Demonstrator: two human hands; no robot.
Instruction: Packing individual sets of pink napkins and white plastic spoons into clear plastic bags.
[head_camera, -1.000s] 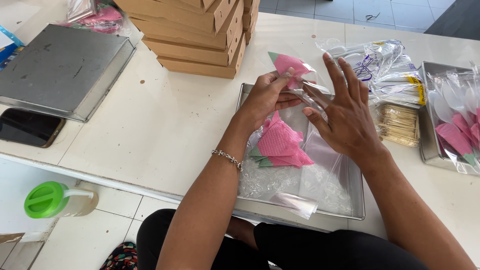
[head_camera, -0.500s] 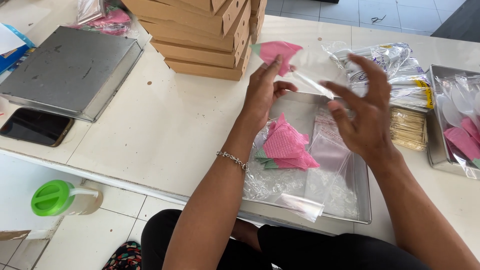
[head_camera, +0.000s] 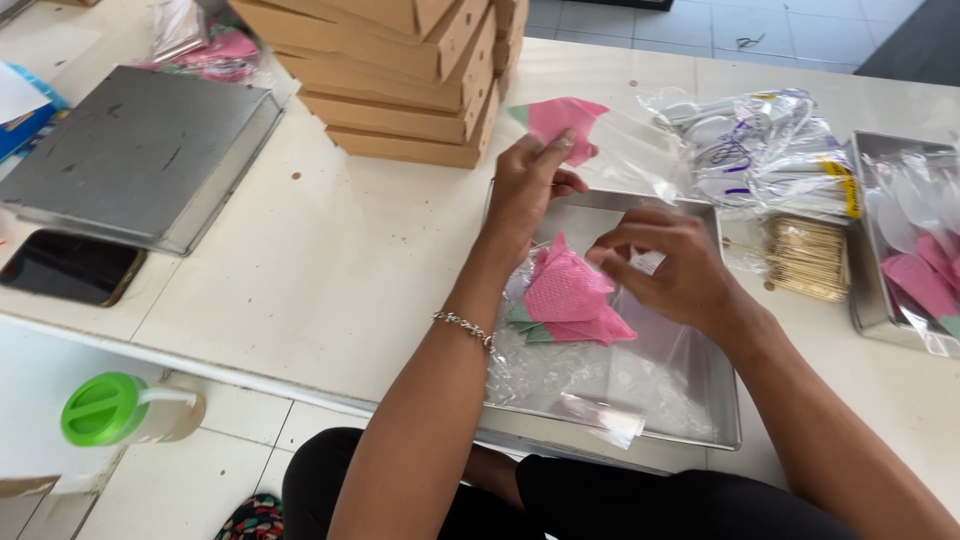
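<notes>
Left hand (head_camera: 528, 182) is raised above the far edge of the metal tray (head_camera: 722, 420), fingers pinched on a clear plastic sleeve (head_camera: 625, 150) that holds a folded pink napkin (head_camera: 562, 122); the napkin's green-tipped end points toward the cardboard boxes. Right hand (head_camera: 668, 268) hovers low over the tray, fingers curled inward and close together; whether it grips anything cannot be told from this angle, though a scrap of pale material shows just beside the fingertips. A silver bracelet (head_camera: 466, 327) sits on the left wrist.

Directly below and between both hands, a small heap of pink napkins (head_camera: 568, 297) with green corners lies in the tray, on top of loose clear plastic bags (head_camera: 590, 385) that cover most of the tray floor. The tray rests at the near edge of the white table (head_camera: 300, 270).

Beyond the left hand stands a stack of flat cardboard boxes (head_camera: 400, 70). To the right of the tray lies a bundle of wooden toothpicks (head_camera: 808, 256), and behind it a pile of bagged plastic cutlery (head_camera: 760, 150). At the far right a second metal tray (head_camera: 868, 290) holds more pink napkins in clear sleeves. On the left of the table an upturned grey baking tin (head_camera: 140, 155) sits beside a dark phone (head_camera: 68, 268) lying flat. Below the table edge, on the tiled floor, stands a bottle with a green lid (head_camera: 105, 408).
</notes>
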